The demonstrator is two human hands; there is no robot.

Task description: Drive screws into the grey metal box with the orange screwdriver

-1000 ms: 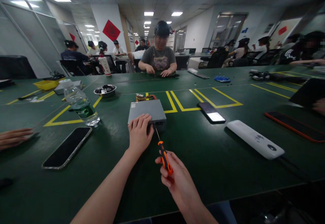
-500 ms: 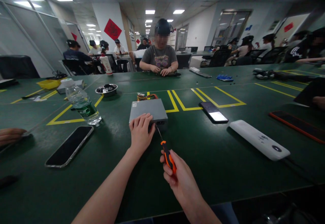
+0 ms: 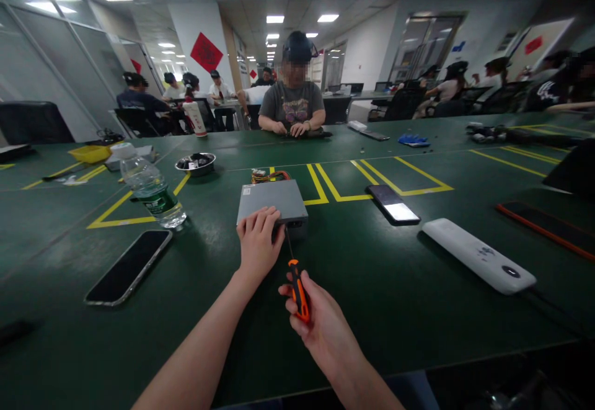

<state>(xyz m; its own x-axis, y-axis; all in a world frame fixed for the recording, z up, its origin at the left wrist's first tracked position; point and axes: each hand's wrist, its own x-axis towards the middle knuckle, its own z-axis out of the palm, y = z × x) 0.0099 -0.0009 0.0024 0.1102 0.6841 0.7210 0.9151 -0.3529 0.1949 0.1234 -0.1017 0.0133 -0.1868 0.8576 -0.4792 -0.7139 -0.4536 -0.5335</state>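
Note:
A grey computer power supply (image 3: 274,196) lies on the green table, its bundle of coloured cables (image 3: 268,176) at the far side. My left hand (image 3: 260,233) grips its near edge, fingers over the top and thumb against the front face. In my right hand (image 3: 309,311) is a screwdriver (image 3: 299,292) with an orange and black handle, the fingers closed around it. Its thin shaft points up at the near face of the power supply, close to my left thumb. The tip's exact contact point is too small to make out.
Left of me are a smartphone (image 3: 129,267), a water bottle (image 3: 151,187) and a metal bowl (image 3: 196,164) of small parts. To the right lie another phone (image 3: 393,204) and a white elongated device (image 3: 478,255). A person (image 3: 294,103) sits across the table.
My right hand and the screwdriver handle have shifted slightly left, so the shaft stands more upright. My left hand keeps its place on the power supply. The hand at the far left has left view.

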